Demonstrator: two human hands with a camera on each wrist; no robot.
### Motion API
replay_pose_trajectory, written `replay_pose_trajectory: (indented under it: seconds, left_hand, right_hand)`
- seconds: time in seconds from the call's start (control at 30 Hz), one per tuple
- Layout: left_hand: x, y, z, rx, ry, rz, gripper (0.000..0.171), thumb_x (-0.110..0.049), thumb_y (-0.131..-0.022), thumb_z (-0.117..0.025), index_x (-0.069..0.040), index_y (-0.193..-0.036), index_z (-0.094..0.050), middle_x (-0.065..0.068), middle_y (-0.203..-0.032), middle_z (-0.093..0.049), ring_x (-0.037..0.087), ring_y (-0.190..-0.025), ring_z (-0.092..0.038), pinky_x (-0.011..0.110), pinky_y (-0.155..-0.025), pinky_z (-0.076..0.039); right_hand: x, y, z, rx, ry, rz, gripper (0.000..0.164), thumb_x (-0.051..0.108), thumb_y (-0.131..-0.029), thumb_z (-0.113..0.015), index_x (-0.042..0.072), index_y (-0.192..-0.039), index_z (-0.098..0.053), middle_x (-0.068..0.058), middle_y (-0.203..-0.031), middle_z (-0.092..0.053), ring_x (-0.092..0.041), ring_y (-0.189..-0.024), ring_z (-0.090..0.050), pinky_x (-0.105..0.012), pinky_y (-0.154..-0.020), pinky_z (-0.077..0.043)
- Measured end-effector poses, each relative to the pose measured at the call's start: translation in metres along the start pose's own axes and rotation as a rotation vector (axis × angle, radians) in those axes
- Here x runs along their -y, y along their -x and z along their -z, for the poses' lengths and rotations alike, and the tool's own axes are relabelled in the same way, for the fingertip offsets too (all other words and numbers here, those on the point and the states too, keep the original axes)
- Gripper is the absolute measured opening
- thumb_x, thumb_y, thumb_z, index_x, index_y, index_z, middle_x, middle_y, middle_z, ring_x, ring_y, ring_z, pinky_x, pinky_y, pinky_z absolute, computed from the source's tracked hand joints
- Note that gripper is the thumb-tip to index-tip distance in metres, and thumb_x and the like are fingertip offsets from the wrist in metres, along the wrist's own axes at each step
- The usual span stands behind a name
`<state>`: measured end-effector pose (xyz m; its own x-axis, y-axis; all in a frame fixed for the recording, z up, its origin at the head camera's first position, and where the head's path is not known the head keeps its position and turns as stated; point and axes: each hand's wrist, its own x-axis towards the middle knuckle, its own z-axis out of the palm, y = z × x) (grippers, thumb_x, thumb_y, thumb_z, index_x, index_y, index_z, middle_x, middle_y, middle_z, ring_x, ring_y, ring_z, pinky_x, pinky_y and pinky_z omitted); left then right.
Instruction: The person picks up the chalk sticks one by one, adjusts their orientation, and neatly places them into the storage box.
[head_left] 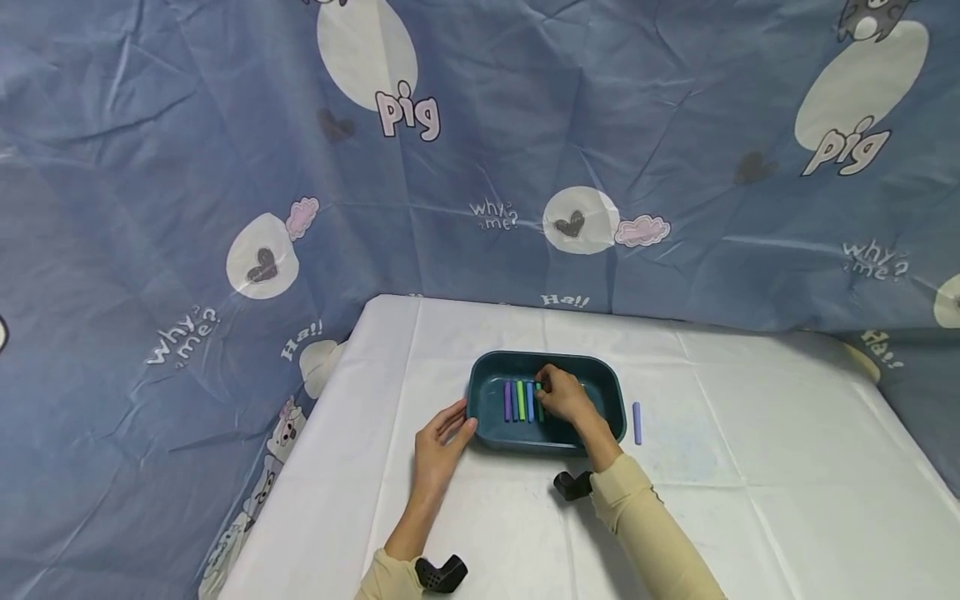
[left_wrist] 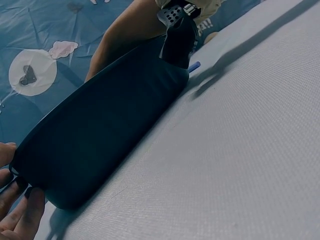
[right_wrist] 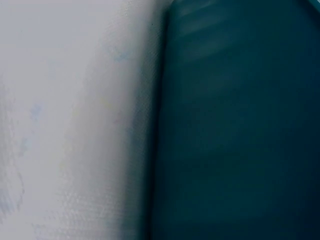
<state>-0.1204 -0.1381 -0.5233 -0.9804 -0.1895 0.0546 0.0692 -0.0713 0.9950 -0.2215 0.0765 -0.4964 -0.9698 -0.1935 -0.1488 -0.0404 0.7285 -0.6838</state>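
Observation:
A dark teal tray (head_left: 551, 447) holds a row of chalk sticks: a purple chalk stick (head_left: 507, 402), a second darker purple-blue one, a light green chalk stick (head_left: 521, 401), a blue chalk stick (head_left: 530, 402) and a dark green chalk stick (head_left: 540, 410). My right hand (head_left: 561, 395) reaches into the tray and pinches the dark green stick at the row's right end; its fingertips are partly hidden. At the tray's left end, my left hand (head_left: 441, 446) rests with extended fingers (left_wrist: 31, 212) touching the outer wall and corner.
A blue-violet chalk stick (head_left: 637, 423) lies on the white cloth (head_left: 750, 417) right of the tray. Faint coloured smudges mark the cloth nearby. Black devices sit at both wrists. A blue printed curtain (head_left: 480, 167) hangs behind. In the right wrist view, the tray's outer wall (right_wrist: 225, 125) fills much of the frame.

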Motion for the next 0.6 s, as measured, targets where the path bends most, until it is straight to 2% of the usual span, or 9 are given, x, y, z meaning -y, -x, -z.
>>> replay_pose_trajectory:
  seconds: [0.2, 0.37, 0.6]
  left_hand:
    - [-0.001, -0.002, -0.001, 0.001, 0.002, -0.008, 0.045, -0.019, -0.082, -0.074, -0.004, -0.123, -0.061, 0.018, -0.123, -0.063, 0.032, -0.115, -0.06, 0.012, -0.087, -0.049]
    - [-0.004, 0.0, 0.0, 0.004, 0.017, 0.027, 0.044, -0.013, -0.082, -0.074, -0.002, -0.123, -0.061, 0.018, -0.124, -0.062, 0.032, -0.116, -0.06, 0.012, -0.086, -0.049]
    - [-0.023, 0.006, 0.0, 0.03, 0.031, 0.017, 0.044, -0.004, -0.084, -0.07, 0.007, -0.123, -0.057, 0.026, -0.125, -0.059, 0.04, -0.117, -0.057, 0.013, -0.086, -0.05]
  right_hand:
    - [-0.002, 0.0, 0.003, -0.009, -0.017, 0.023, 0.021, 0.008, -0.091, -0.058, 0.002, -0.111, -0.058, -0.013, -0.092, -0.064, -0.016, -0.068, -0.062, -0.03, -0.061, -0.052]
    - [-0.006, 0.005, 0.007, 0.008, -0.046, 0.036, 0.022, 0.014, -0.092, -0.059, 0.003, -0.111, -0.058, -0.013, -0.096, -0.067, -0.015, -0.071, -0.062, -0.03, -0.062, -0.052]
    - [-0.013, 0.016, 0.012, 0.038, -0.187, 0.052, 0.027, 0.009, -0.091, -0.058, 0.001, -0.116, -0.055, -0.016, -0.097, -0.066, -0.016, -0.069, -0.063, -0.03, -0.06, -0.055]
